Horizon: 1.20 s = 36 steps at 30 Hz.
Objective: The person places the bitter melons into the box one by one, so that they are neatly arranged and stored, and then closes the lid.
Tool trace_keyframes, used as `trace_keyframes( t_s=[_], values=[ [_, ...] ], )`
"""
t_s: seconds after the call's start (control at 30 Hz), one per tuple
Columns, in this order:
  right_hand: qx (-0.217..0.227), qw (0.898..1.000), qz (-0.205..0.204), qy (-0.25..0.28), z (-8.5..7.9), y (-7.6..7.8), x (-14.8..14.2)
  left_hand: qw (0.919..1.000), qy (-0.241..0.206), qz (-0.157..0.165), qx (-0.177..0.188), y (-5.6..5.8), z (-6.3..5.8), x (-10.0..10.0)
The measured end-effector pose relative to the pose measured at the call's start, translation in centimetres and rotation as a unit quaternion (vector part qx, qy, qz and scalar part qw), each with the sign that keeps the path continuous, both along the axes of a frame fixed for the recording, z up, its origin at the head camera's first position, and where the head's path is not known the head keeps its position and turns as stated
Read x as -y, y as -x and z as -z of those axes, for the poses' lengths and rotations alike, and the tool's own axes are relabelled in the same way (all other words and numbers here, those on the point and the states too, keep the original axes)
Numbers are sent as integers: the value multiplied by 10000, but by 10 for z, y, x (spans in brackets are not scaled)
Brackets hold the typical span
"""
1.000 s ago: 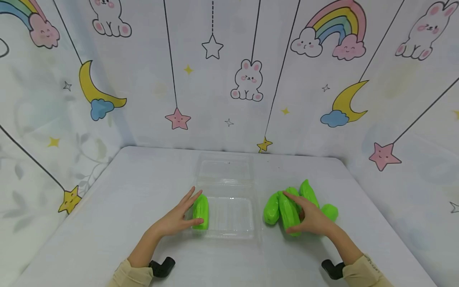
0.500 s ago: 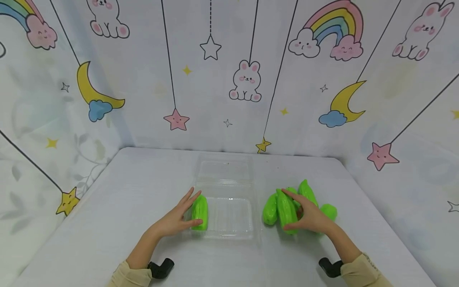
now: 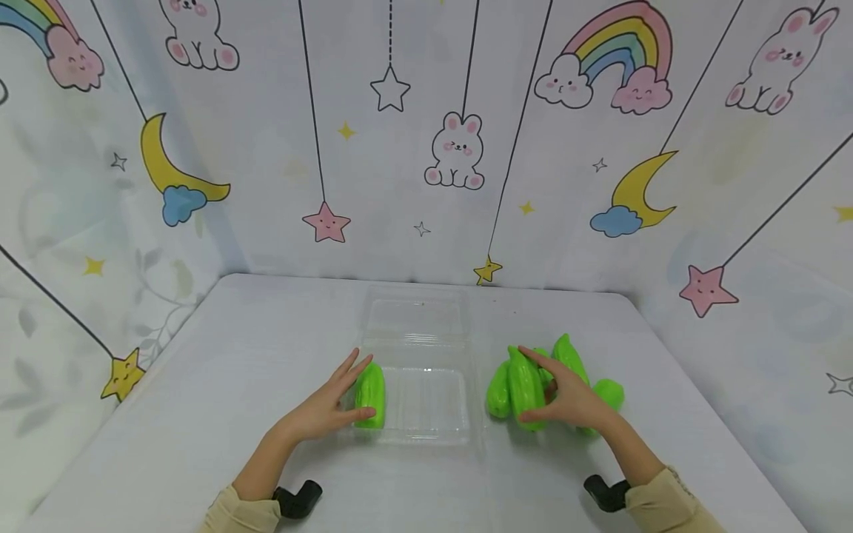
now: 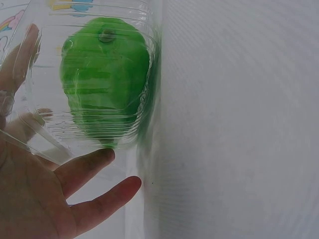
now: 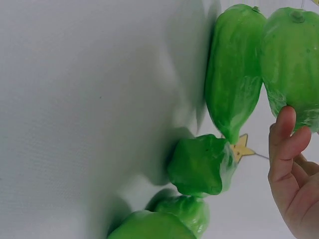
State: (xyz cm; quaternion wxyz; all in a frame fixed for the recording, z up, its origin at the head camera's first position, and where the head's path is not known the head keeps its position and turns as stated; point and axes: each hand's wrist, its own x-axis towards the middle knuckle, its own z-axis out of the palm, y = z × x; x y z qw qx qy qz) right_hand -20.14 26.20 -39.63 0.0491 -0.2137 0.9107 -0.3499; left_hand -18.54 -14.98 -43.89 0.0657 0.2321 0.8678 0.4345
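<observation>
In the head view my right hand (image 3: 576, 400) holds a long, ridged, shiny green vegetable (image 3: 525, 389) between thumb and fingers, its narrow tip pointing away. The right wrist view has this held vegetable (image 5: 291, 59) side by side with another green one (image 5: 235, 69). My left hand (image 3: 320, 411) rests with straight, spread fingers at the left side of a clear plastic clamshell box (image 3: 429, 403). One similar green vegetable (image 3: 370, 396) lies inside along its left wall. Through that wall the left wrist view shows the stem end of the vegetable (image 4: 104, 79).
The box's lid (image 3: 416, 318) lies folded back behind it. Several more green vegetables, among them one at the back (image 3: 569, 359) and one at the right (image 3: 608, 394), lie around my right hand on the white table (image 3: 266, 333). A patterned curtain (image 3: 400, 185) stands behind.
My right hand has shifted left with the green vegetable, away from the pieces on its right, and now overlaps the leftmost one more. The left hand stays at the box.
</observation>
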Motion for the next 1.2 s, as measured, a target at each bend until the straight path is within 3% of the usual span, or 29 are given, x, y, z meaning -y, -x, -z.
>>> trace_keyframes(
  t_s=[1.2],
  values=[
    [-28,10000,17,-24,-14,1,21,10000,42,-12,57,0,0,0]
  ],
)
